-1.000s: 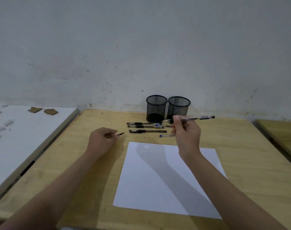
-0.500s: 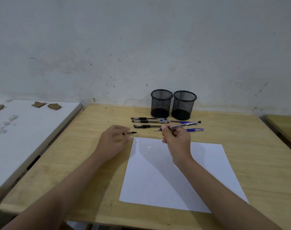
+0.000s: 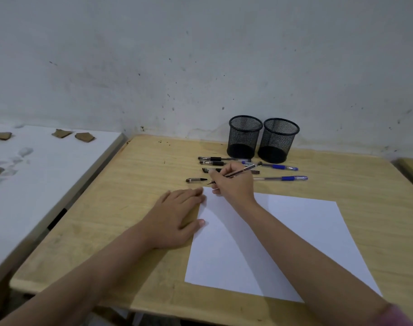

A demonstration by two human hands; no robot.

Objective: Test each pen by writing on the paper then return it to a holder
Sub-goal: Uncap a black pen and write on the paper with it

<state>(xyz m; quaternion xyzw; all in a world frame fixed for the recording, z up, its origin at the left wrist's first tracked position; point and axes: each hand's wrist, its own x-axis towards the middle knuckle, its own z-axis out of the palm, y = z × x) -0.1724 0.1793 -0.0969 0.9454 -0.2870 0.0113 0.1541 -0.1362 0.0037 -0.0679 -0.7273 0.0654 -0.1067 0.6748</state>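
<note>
Now right hand (image 3: 236,187) fingers grip pen (image 3: 239,172), tip down-left; left hand (image 3: 177,215) flat.

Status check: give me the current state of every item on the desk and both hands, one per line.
Left hand: flat, pressing the paper's left edge.
Right hand: grips a pen, tip just above the paper's top corner.
Held pen: uncapped, tilted.
Pen cap: off, lying on the desk.
Paper: flat, blank.
Left holder: upright, empty.
Right holder: upright, empty.
Blue pens: capped, lying flat.
</note>
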